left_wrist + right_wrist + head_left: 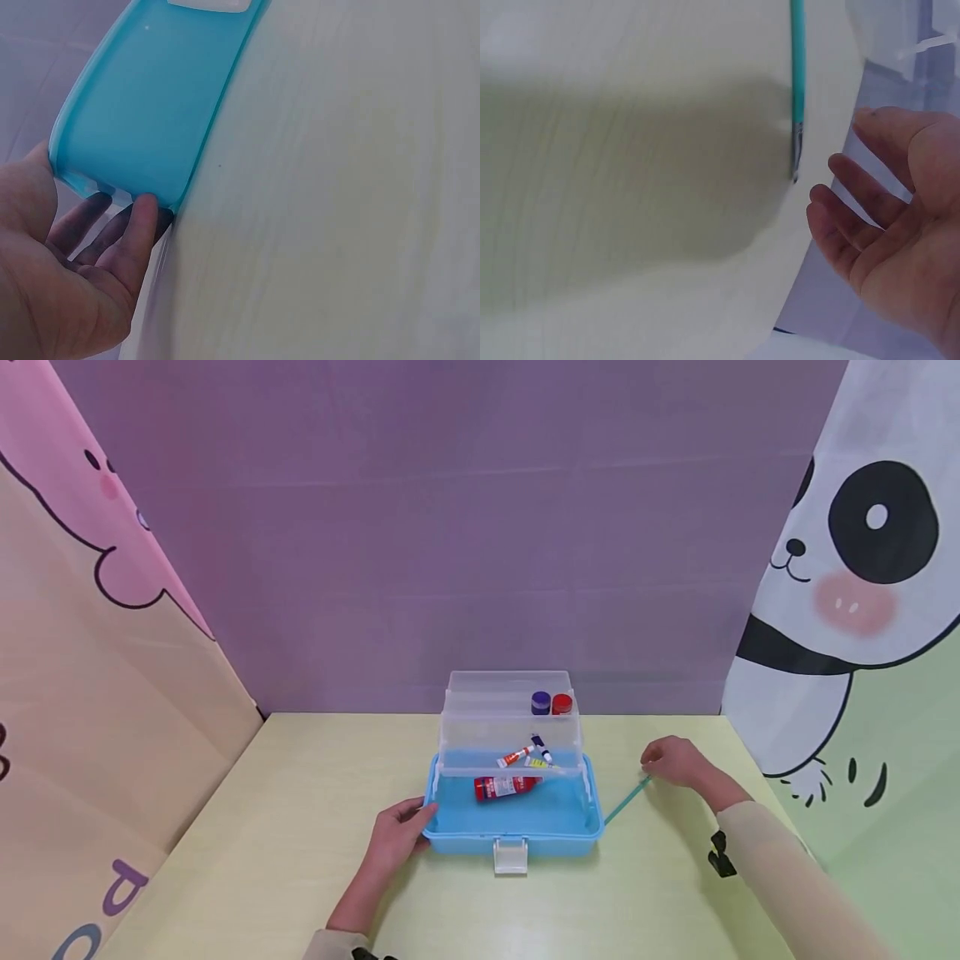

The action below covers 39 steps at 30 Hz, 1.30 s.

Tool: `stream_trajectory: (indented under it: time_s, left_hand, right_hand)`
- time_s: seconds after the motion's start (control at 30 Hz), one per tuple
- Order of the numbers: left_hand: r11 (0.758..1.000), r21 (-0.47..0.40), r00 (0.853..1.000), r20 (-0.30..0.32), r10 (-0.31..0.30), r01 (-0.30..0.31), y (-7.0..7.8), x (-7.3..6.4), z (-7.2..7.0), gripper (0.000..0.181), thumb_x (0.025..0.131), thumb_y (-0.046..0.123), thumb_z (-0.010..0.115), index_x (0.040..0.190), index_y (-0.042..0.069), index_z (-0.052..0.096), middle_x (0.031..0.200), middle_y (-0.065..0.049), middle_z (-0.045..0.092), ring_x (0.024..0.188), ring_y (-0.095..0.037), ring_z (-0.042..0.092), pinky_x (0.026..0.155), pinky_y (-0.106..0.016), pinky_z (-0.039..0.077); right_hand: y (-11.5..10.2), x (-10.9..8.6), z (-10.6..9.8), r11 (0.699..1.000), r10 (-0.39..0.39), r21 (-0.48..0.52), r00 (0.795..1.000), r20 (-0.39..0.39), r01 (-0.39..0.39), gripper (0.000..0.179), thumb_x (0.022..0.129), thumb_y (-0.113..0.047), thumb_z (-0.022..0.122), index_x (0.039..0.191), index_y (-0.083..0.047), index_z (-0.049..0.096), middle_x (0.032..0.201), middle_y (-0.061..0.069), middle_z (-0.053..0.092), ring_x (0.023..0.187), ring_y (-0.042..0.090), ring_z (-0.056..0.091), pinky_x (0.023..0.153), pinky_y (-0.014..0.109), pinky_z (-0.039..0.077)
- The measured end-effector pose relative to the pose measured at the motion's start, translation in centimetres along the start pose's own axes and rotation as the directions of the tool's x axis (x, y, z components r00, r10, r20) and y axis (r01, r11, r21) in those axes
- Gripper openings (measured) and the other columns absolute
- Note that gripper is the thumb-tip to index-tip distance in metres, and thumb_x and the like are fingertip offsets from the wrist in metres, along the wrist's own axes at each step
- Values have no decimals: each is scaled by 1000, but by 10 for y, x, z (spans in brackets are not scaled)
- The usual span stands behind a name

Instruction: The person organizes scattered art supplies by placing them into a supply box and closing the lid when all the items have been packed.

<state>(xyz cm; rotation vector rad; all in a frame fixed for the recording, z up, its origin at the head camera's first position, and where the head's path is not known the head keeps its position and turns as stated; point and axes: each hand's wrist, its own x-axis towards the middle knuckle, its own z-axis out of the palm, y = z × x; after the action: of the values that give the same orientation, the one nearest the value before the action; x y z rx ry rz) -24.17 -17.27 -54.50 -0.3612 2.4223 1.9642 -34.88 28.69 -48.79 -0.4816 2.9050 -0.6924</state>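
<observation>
A light-blue storage box (525, 845) with its clear lid (510, 689) raised stands in the middle of the table. At its left end my left hand (397, 837) grips the wall, thumb at the rim and fingers against the outside; the left wrist view shows these fingers (142, 217) at the box's corner. To the right of the box lies a paintbrush (627, 800) with a teal handle and a metal ferrule (798, 142). My right hand (675, 762) is over the brush's far end, its fingers loosely bent and holding nothing; the right wrist view shows a gap between fingers and brush.
Inside the box lies a red bottle (504, 787) with a label. Small paint tubes (515, 757) and purple (540, 702) and red (562, 703) jars show through the clear plastic. A white latch (511, 856) hangs at the front. Behind the table (330, 777) rises a purple backdrop (450, 543).
</observation>
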Motion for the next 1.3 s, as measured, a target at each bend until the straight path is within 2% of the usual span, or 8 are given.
stream_trajectory:
  time_s: [0.2,0.4,0.63,0.73,0.87,1.03,1.3]
  left_hand:
    - [1000,-4,1000,10,1,-1,0,-2,-1,50,92,33,68,127,-3,60,116,-21,62,92,-29,66,72,-39,58]
    - [1000,-3,1000,9,-8,8,0,-4,-1,49,92,32,68,127,-2,60,116,-20,62,94,-29,66,73,-39,58]
    - [1000,-24,1000,14,4,-3,1,-4,-1,49,93,31,67,127,-4,60,116,-20,62,93,-29,66,73,-40,58]
    - [1000,-26,1000,17,2,-2,1,-4,-1,49,93,31,67,127,-3,60,117,-20,62,92,-28,66,73,-40,58]
    - [1000,-26,1000,17,8,-8,1,-3,0,48,93,30,67,127,-3,60,116,-20,62,92,-28,66,73,-39,58]
    - [999,-35,1000,18,23,-22,0,-2,0,48,92,30,68,126,-3,61,113,-19,64,88,-26,67,71,-38,58]
    - [997,-46,998,22,56,-55,-1,-2,-2,46,90,29,70,124,-3,63,109,-17,67,83,-24,68,68,-36,58]
  right_hand:
    - [17,-2,6,1000,-2,22,1000,12,2,10,84,-6,66,91,0,69,88,8,68,76,20,57,68,35,49]
    - [20,-4,11,1000,-21,16,1000,13,21,9,85,-5,64,91,-1,70,88,8,69,76,19,57,67,33,48]
    - [17,-7,7,994,-100,-35,995,-1,100,10,81,2,66,89,-1,71,90,11,70,90,35,62,81,46,50]
    - [17,-10,6,991,-112,-66,994,15,113,9,79,1,70,87,-2,71,90,11,71,92,36,63,82,47,50]
    - [18,-16,4,995,-47,-84,998,39,50,8,79,-5,74,86,-5,71,87,8,69,85,30,63,77,44,51]
    - [21,-22,1,993,39,-116,999,25,-36,6,80,-12,73,84,-8,71,87,7,66,81,26,59,72,42,49]
    - [35,-26,-2,986,86,-141,996,3,-85,10,83,-16,72,81,-7,69,79,3,63,71,19,53,64,37,46]
